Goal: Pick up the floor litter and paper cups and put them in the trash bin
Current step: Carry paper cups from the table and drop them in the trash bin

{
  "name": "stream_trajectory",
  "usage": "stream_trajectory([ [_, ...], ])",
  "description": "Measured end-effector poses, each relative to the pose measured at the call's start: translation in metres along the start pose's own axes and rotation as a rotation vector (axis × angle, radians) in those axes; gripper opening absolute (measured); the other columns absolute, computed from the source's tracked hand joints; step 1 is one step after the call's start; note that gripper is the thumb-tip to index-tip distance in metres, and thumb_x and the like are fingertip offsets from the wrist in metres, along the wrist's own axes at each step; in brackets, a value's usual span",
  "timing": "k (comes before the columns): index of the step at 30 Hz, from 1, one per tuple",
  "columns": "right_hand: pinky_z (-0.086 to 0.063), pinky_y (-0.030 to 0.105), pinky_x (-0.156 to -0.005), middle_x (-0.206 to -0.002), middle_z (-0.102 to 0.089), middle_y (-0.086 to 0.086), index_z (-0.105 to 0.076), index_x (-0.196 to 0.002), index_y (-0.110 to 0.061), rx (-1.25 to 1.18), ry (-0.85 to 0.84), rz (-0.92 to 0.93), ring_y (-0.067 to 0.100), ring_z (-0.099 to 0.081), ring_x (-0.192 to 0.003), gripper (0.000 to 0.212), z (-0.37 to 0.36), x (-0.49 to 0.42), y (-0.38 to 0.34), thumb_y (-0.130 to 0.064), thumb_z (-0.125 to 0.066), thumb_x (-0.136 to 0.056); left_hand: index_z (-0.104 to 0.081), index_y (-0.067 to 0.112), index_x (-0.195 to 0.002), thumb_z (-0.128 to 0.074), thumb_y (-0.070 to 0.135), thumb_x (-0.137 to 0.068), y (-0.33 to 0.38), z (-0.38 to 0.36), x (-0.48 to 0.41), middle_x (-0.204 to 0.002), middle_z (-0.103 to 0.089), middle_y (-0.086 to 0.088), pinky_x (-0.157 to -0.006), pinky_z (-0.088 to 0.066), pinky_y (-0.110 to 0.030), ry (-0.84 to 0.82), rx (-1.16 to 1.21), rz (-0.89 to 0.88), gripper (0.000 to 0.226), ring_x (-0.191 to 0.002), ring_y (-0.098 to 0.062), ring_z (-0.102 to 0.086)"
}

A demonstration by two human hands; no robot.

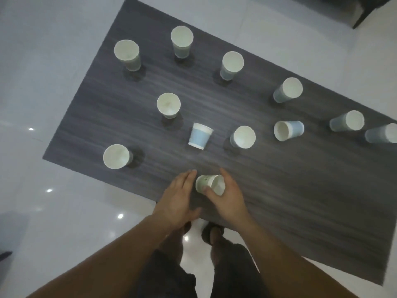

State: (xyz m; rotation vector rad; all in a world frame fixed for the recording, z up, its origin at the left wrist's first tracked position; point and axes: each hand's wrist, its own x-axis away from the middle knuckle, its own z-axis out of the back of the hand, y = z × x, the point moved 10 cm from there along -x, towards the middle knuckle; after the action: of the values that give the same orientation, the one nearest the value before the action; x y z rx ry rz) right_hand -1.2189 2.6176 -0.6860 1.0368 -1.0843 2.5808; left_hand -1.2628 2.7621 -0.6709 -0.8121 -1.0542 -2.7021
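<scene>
Head view: right grip (227, 197) curled round tilted paper cup (206, 183) at near edge of worktop (300, 190); left grip (177, 196) straight-fingered, holding nothing, at same edge.

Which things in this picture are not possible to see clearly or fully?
Head view:
1. Rightmost cup: cut off by the right frame edge.
2. Held cup: partly covered by fingers of the right hand; its print is blurred.
3. Dark furniture, top right: cut off by the corner.
4. Trash bin and floor litter: not in the frame, so their places are unknown.
</scene>
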Motion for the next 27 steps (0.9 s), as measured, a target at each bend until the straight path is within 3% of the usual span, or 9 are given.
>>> stream_trajectory([
  [6,-0.04,0.028,-0.105,-0.143,-0.049,-0.006,-0.037,-0.147,-0.033,-0.286,-0.07,-0.069,0.007,-0.047,-0.125,0.072,0.034,0.017,0.019,-0.055,-0.066,-0.084,-0.029,0.025,-0.147,-0.069,0.042,-0.08,0.071,-0.013,-0.035,-0.144,-0.041,0.003,-0.107,-0.032,-0.026,-0.124,-0.024,-0.174,0.08,-0.131,-0.014,-0.038],
  [9,-0.04,0.02,-0.1,-0.136,-0.054,-0.011,-0.042,-0.143,-0.037,-0.312,-0.031,-0.049,0.008,-0.052,-0.124,0.067,0.068,0.011,0.027,-0.065,-0.052,-0.084,-0.042,0.03,-0.136,-0.071,0.05,-0.074,0.087,-0.021,-0.047,-0.13,-0.053,0.01,-0.096,-0.043,-0.027,-0.138,-0.002,-0.176,0.071,-0.118,-0.011,-0.051],
  [11,-0.039,0.027,-0.104,-0.139,-0.052,-0.007,-0.042,-0.145,-0.029,-0.162,0.13,-0.005,0.014,-0.048,-0.129,0.068,0.113,-0.01,0.032,-0.063,-0.05,-0.087,-0.041,0.032,-0.131,-0.072,0.051,-0.069,0.087,-0.025,-0.054,-0.125,-0.053,0.01,-0.091,-0.047,-0.03,-0.128,-0.001,-0.122,0.072,-0.113,-0.012,-0.054],
  [14,-0.034,0.043,-0.109,-0.152,-0.033,0.011,-0.027,-0.151,-0.016,0.226,0.35,0.044,0.03,-0.032,-0.137,0.076,0.184,-0.061,0.029,-0.039,-0.064,-0.089,-0.028,0.032,-0.141,-0.075,0.046,-0.067,0.081,-0.031,-0.066,-0.133,-0.047,0.003,-0.092,-0.048,-0.033,-0.112,0.008,-0.023,0.088,-0.114,-0.02,-0.055],
  [17,-0.028,0.048,-0.115,-0.161,-0.009,0.01,-0.014,-0.154,-0.022,0.604,0.319,0.163,0.03,-0.007,-0.148,0.083,0.218,-0.114,0.016,-0.033,-0.063,-0.088,-0.012,0.037,-0.148,-0.074,0.041,-0.07,0.087,-0.032,-0.078,-0.135,-0.041,0.002,-0.089,-0.048,-0.034,-0.072,0.012,0.006,0.101,-0.109,-0.024,-0.059],
  [20,-0.018,0.053,-0.116,-0.163,0.009,0.007,0.0,-0.155,-0.028,0.968,0.176,0.201,0.03,0.013,-0.149,0.096,0.223,-0.16,0.02,-0.021,-0.066,-0.085,-0.017,0.036,-0.148,-0.071,0.042,-0.071,0.105,-0.03,-0.092,-0.129,-0.041,0.004,-0.084,-0.048,-0.032,0.008,0.0,-0.011,0.094,-0.103,-0.022,-0.059],
  [23,-0.02,0.054,-0.115,-0.16,-0.008,0.01,-0.003,-0.154,-0.027,1.123,0.116,0.242,0.032,-0.003,-0.148,0.095,0.218,-0.181,0.024,-0.016,-0.065,-0.082,-0.028,0.031,-0.144,-0.072,0.04,-0.069,0.12,-0.031,-0.107,-0.13,-0.041,0.005,-0.085,-0.045,-0.028,0.07,0.019,-0.017,0.087,-0.107,-0.021,-0.056],
  [25,-0.027,0.052,-0.11,-0.146,-0.035,0.01,-0.019,-0.15,-0.025,1.145,0.126,0.282,0.033,-0.028,-0.138,0.084,0.21,-0.179,0.027,-0.018,-0.065,-0.08,-0.034,0.027,-0.14,-0.074,0.038,-0.068,0.127,-0.033,-0.115,-0.129,-0.045,0.003,-0.086,-0.046,-0.03,0.093,0.036,-0.021,0.083,-0.109,-0.021,-0.055],
  [27,-0.03,0.047,-0.106,-0.133,-0.047,0.009,-0.032,-0.142,-0.022,1.091,0.115,0.279,0.032,-0.041,-0.125,0.074,0.202,-0.169,0.037,-0.024,-0.068,-0.078,-0.037,0.025,-0.137,-0.076,0.038,-0.067,0.133,-0.035,-0.117,-0.127,-0.048,0.002,-0.085,-0.046,-0.03,0.106,0.036,-0.023,0.081,-0.11,-0.02,-0.054],
])
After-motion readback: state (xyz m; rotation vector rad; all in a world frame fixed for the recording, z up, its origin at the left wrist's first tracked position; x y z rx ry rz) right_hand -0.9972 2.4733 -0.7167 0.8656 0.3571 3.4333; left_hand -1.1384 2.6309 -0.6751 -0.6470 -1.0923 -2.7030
